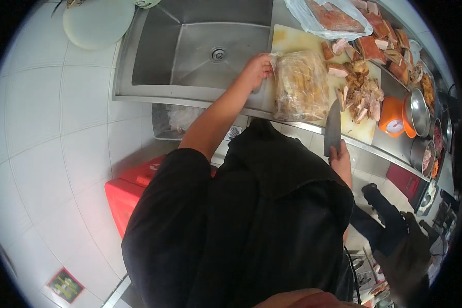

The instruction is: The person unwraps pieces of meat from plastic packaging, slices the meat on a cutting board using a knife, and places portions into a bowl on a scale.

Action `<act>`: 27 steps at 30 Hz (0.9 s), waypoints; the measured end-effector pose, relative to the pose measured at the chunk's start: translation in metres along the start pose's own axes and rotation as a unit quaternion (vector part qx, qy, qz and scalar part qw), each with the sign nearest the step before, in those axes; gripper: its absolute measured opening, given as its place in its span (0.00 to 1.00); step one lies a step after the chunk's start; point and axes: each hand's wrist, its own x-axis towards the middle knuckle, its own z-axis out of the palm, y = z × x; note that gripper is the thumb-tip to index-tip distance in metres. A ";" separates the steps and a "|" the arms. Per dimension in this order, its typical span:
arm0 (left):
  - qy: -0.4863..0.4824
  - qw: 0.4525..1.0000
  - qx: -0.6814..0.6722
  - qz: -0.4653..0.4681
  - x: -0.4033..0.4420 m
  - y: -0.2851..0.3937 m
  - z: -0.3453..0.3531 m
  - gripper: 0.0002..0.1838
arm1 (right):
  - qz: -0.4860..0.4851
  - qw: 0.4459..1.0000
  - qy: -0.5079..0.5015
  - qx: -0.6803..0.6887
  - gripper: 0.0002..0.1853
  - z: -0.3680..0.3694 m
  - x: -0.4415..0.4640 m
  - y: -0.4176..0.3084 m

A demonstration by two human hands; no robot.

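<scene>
My left hand is at the upper left corner of a clear plastic-wrapped package, its fingers closed on the edge of the wrap. The contents look pale brown, but the wrap hides what they are. The package lies on a whitish cutting board by the counter's front edge. In my right hand is a broad-bladed kitchen knife, gripped by its handle, blade pointing away from me beside the package. Cut pieces of meat are heaped on the board to the right of the blade.
Left of the board is a steel sink. Larger meat chunks and a plastic bag with meat lie at the back right. An orange scale and metal bowls stand right. Another person is at lower right.
</scene>
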 end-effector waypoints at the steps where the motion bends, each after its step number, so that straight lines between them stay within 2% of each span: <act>1: -0.024 1.000 -0.007 0.008 -0.005 0.003 0.000 0.13 | -0.003 1.000 0.004 -0.003 0.12 0.008 0.001 -0.009; 4: 0.051 0.995 0.074 0.053 -0.009 0.004 0.004 0.11 | 0.038 0.998 -0.026 0.031 0.12 0.015 0.012 -0.027; 5: 0.049 0.994 0.085 0.039 -0.003 0.001 -0.001 0.10 | 0.058 0.996 -0.043 0.051 0.12 0.014 0.016 -0.032; 6: 0.046 0.994 0.097 0.027 0.004 0.002 -0.006 0.09 | 0.032 0.998 -0.047 0.035 0.13 0.010 0.021 -0.037; 9: 0.038 0.990 0.138 0.019 0.029 -0.004 -0.020 0.07 | 0.036 0.999 -0.015 -0.004 0.12 -0.007 0.034 -0.060; 10: 0.035 0.987 0.153 0.020 0.033 -0.005 -0.020 0.06 | 0.021 1.000 -0.010 -0.019 0.12 -0.013 0.038 -0.072; 13: 0.060 0.988 0.139 0.010 0.042 -0.001 -0.018 0.05 | -0.135 0.987 0.038 -0.081 0.11 -0.011 0.073 -0.085; 16: 0.072 0.991 0.114 0.021 0.040 0.002 -0.013 0.02 | -0.175 0.969 0.043 -0.171 0.12 -0.001 0.116 -0.087; 19: 0.029 0.999 -0.016 0.011 0.031 0.008 -0.011 0.02 | -0.190 0.927 0.063 -0.318 0.12 0.005 0.129 -0.087; 20: 0.044 0.999 0.017 0.022 0.027 0.008 -0.008 0.04 | -0.162 0.921 0.045 -0.350 0.13 0.004 0.131 -0.081; 22: 0.079 0.993 0.082 0.040 0.016 0.006 -0.002 0.10 | -0.175 0.909 0.035 -0.377 0.13 0.004 0.129 -0.074; 25: 0.066 0.981 0.156 0.100 0.028 -0.006 -0.008 0.09 | -0.192 0.892 0.002 -0.408 0.12 -0.001 0.127 -0.073; 27: 0.108 0.973 0.184 0.093 0.027 -0.006 -0.005 0.08 | -0.185 0.886 -0.017 -0.426 0.11 -0.003 0.125 -0.076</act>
